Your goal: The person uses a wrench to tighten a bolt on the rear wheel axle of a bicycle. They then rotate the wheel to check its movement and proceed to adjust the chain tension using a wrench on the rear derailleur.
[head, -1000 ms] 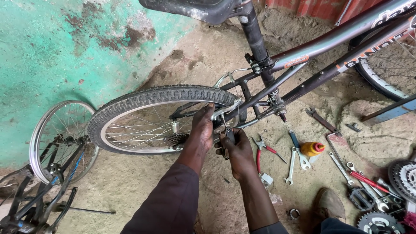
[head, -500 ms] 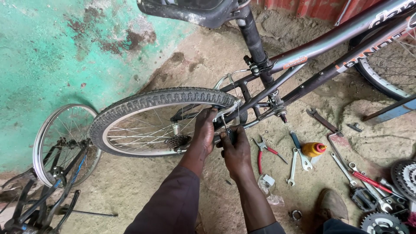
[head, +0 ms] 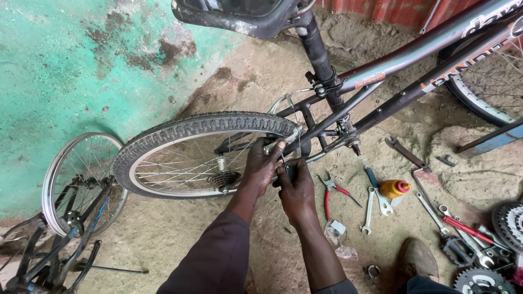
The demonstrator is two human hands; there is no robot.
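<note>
A dark bicycle frame (head: pixel 403 54) stands over sandy ground, its rear wheel (head: pixel 201 155) in the middle of the head view. My left hand (head: pixel 261 166) grips the metal rear brake arm (head: pixel 272 146) beside the tyre. My right hand (head: pixel 297 190) is closed around a small dark tool just below it, touching the left hand. What the tool's tip meets is hidden by my fingers. The black saddle (head: pixel 239 13) sits at the top.
Red-handled pliers (head: pixel 332 190), spanners (head: pixel 373 204), a yellow bottle (head: pixel 395 188) and more tools lie on the ground to the right, with sprockets (head: pixel 509 220) at the far right. A bare rim (head: pixel 71 179) and another frame lean at the left by a green wall (head: pixel 65 65).
The view has shifted slightly; both hands stay at the rear brake, the right one settling a little lower against the left.
</note>
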